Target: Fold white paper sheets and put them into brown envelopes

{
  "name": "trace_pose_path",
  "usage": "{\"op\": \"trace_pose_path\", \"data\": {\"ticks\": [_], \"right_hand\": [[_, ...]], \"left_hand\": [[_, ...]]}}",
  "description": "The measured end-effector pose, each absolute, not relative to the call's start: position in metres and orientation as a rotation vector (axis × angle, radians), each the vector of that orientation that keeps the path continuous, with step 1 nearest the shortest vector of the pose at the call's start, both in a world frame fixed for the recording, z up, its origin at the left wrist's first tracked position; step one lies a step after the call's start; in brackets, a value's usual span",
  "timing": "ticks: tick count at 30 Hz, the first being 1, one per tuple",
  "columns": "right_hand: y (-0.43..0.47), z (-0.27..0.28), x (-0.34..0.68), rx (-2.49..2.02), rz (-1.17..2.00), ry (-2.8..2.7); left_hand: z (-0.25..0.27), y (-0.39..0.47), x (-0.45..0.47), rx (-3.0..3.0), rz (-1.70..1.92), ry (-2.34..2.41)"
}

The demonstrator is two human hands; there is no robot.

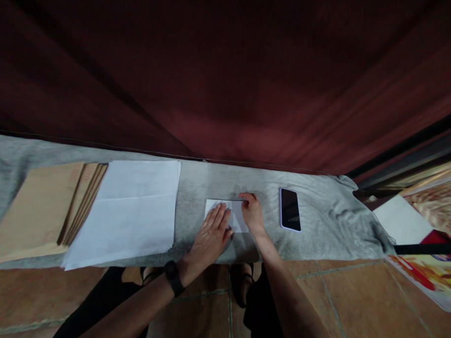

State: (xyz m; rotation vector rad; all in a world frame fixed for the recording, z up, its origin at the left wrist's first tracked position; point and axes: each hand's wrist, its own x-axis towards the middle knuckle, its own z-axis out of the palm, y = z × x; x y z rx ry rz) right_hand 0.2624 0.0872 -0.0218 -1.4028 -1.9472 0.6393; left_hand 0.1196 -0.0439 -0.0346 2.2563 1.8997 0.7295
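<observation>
A small folded sheet of white paper [237, 223] lies on the grey cloth in front of me. My left hand [215, 228] rests flat on its left part, palm down with the fingers stretched out, and a black band circles that wrist. At the right end of the paper is my right hand [252, 212], its fingers curled at the edge and the index finger pointing left along the far side. The hand itself covers the paper's right edge, so the exact grip there is partly hidden.
Left of the folded paper lies a stack of large white sheets [135, 210], partly over several brown paper envelopes [35, 202]. A phone [290, 209] is to the right. Grey cloth [331, 217] covers the narrow surface, with a dark red panel [228, 90] behind it.
</observation>
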Motion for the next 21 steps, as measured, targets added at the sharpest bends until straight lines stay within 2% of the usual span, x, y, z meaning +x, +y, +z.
{"op": "trace_pose_path", "data": {"ticks": [3, 8, 13, 21], "right_hand": [[0.078, -0.019, 0.259, -1.293, 0.574, -1.956], [0.039, -0.027, 0.234, -1.099, 0.735, -2.086], [0.016, -0.036, 0.226, -1.069, 0.540, -2.397], [0.020, -0.043, 0.249, -1.145, 0.214, -2.531]], "left_hand": [[-0.037, -0.048, 0.125, 2.303, 0.648, 1.979], [-0.048, -0.048, 0.123, 2.361, 0.583, 1.978], [-0.053, -0.047, 0.116, 2.399, 0.524, 1.943], [-0.045, -0.044, 0.092, 2.243, 0.574, 2.154]]}}
